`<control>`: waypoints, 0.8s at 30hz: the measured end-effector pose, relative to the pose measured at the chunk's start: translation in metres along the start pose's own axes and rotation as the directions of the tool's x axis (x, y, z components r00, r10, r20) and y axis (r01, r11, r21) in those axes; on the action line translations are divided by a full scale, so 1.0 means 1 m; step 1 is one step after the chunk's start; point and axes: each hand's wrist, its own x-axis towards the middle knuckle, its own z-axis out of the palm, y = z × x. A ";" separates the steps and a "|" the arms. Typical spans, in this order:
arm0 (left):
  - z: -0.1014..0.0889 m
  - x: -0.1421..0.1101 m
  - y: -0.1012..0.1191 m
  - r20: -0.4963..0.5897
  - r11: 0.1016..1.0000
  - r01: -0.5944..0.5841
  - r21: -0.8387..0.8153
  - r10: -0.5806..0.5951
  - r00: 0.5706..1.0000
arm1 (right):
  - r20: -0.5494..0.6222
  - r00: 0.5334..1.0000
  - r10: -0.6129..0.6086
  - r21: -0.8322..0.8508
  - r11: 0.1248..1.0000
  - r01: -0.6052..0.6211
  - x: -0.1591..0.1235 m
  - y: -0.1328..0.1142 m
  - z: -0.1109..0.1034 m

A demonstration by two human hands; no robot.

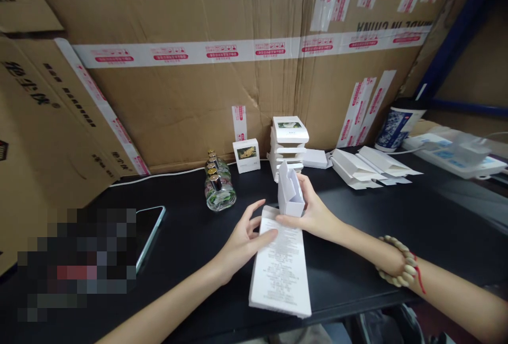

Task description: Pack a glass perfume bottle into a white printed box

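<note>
My right hand (313, 210) grips a small white folded-card box insert (291, 196) between thumb and fingers, held upright with its top side open. Below it lies a stack of white printed leaflets (280, 275), covered in small lines of text. My left hand (250, 233) rests at the upper left of that stack, fingers apart, with the thumb over the paper. Behind the insert stands a pile of small white boxes (290, 131), the top one bearing a flower picture. Left of it is a single white box (246, 156). Several glass perfume bottles (221, 196) form a row.
Folded white card pieces (353, 166) lie at the right, near a patterned cup (399, 124) and a white power strip (456, 156). A phone (148, 233) lies at left, partly pixelated. Cardboard walls (190, 106) stand behind the black table (349, 280).
</note>
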 end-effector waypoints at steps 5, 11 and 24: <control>-0.008 0.002 0.005 -0.084 0.983 -0.172 0.069 0.178 0.980 | -0.205 0.973 0.109 0.019 0.994 -0.107 0.001 -0.004 -0.005; -0.011 0.004 0.011 -0.098 0.917 -0.334 0.217 0.361 0.927 | -0.292 0.946 0.142 0.122 0.986 -0.111 0.003 -0.004 -0.013; -0.026 0.004 -0.001 0.366 -0.269 -0.377 0.886 0.906 0.213 | -0.222 0.960 0.168 0.334 0.938 -0.086 -0.004 0.008 -0.010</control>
